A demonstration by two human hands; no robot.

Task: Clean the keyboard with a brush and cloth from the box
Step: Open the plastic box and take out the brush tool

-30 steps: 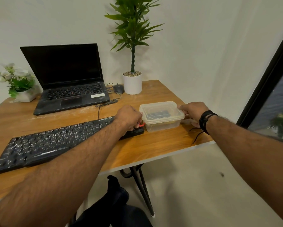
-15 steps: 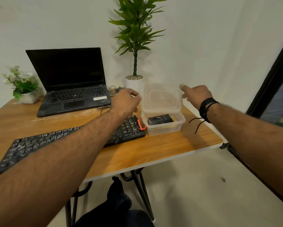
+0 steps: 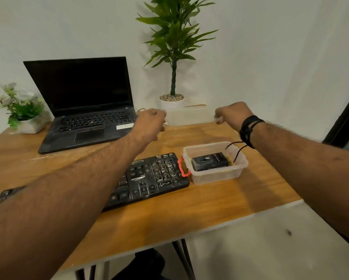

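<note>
Lid off the box, held by 2 hands at the back of the desk.

Near edge: keyboard (image 3: 149,176), box (image 3: 216,174) touching its right end, a black item inside (brush and cloth not identifiable). Beyond, left hand (image 3: 149,124) and right hand (image 3: 233,114) each pinch an end of the clear lid (image 3: 189,117); judged light, flexible, best gripped by its rims. Wooden desk (image 3: 189,209), laptop (image 3: 84,106), potted plant (image 3: 172,57), white wall.

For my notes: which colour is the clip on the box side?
Orange-red clip, clearest in the head view, on the box.
</note>
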